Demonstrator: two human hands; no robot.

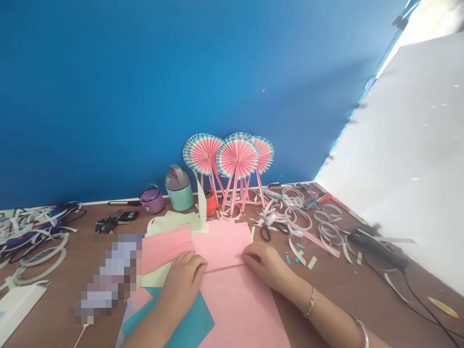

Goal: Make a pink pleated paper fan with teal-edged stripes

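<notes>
A pink paper sheet lies on the brown table in front of me, with a crease running across it. My left hand presses on the crease with its fingers curled onto the paper. My right hand pinches the same fold at its right end. To the left lies a pleated pink paper piece. A teal sheet sits under my left forearm.
Several finished pink paper fans on sticks lean against the blue wall. Scissors, curled white paper strips and a black glue gun lie right. A teal bottle, purple cup and keys stand behind.
</notes>
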